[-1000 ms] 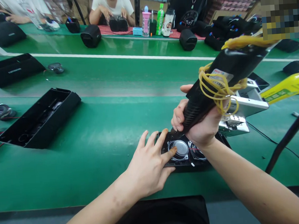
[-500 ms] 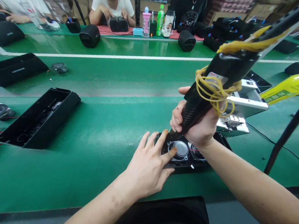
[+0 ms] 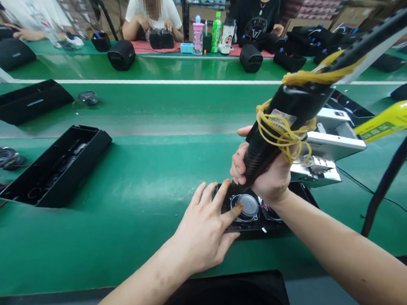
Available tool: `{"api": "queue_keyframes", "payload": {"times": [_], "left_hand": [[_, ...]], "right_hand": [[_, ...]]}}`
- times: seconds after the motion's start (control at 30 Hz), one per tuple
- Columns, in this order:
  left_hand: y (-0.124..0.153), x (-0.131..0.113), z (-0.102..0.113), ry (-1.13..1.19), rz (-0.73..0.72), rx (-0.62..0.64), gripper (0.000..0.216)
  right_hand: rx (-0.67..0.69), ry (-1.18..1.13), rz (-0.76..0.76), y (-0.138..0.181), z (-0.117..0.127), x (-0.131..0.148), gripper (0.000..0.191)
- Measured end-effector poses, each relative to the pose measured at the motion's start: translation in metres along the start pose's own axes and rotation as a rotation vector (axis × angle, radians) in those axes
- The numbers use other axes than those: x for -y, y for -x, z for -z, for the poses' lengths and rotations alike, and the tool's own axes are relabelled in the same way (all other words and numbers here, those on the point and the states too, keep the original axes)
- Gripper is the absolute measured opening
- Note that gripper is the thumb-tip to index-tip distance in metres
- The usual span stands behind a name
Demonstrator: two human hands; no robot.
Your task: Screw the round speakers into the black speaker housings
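Note:
My right hand (image 3: 269,175) is wrapped around a black electric screwdriver (image 3: 280,112) bound with yellow cord. The screwdriver slants down to the left, its lower end over the far edge of a black speaker housing (image 3: 245,231). Inside that housing sits a round silver speaker driver (image 3: 248,207), with a second driver (image 3: 269,210) to its right, partly behind my right wrist. My left hand (image 3: 205,226) lies spread over the housing's left end. Its index fingertip is at the left driver, its thumb along the near side. The screwdriver's tip is hidden.
Left on the green table (image 3: 149,175) lie an open black housing (image 3: 56,167), loose drivers (image 3: 3,158) and another housing (image 3: 29,102). A metal device (image 3: 328,139) and a yellow bottle (image 3: 392,120) are right. A black cable (image 3: 387,186) hangs there. Co-workers sit opposite.
The view has shifted slightly. The screwdriver's upper part has moved a little left. Both hands stay at the same housing. A hand of the co-worker in black now shows.

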State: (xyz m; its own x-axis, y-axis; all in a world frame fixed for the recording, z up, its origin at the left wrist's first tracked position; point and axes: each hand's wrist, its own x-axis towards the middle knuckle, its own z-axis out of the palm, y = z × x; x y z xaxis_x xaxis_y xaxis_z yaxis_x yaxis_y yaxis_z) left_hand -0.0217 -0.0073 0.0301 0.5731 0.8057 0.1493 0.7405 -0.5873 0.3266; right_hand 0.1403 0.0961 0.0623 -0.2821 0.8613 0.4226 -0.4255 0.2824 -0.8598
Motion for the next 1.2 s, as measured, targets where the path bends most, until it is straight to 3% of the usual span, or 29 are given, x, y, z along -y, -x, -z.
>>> {"api": "queue_keyframes", "payload": {"times": [0.57, 0.87, 0.97, 1.07, 1.2], "left_hand": [[0.002, 0.001, -0.002, 0.064, 0.029, 0.019, 0.056], [0.009, 0.000, 0.001, -0.021, 0.037, -0.024, 0.061], [0.009, 0.000, 0.005, -0.035, 0.043, -0.026, 0.061], [0.003, -0.003, 0.008, -0.022, 0.053, 0.007, 0.066], [-0.005, -0.009, 0.015, 0.043, 0.061, 0.064, 0.080]], "right_hand": [[0.036, -0.083, -0.123, 0.007, -0.005, -0.007, 0.075], [0.044, -0.096, -0.079, 0.010, 0.001, -0.014, 0.067], [-0.035, -0.113, -0.005, 0.001, 0.009, 0.016, 0.061], [-0.218, -0.101, 0.162, -0.005, 0.030, 0.069, 0.062], [-0.333, 0.011, 0.342, -0.004, 0.066, 0.137, 0.056]]}}
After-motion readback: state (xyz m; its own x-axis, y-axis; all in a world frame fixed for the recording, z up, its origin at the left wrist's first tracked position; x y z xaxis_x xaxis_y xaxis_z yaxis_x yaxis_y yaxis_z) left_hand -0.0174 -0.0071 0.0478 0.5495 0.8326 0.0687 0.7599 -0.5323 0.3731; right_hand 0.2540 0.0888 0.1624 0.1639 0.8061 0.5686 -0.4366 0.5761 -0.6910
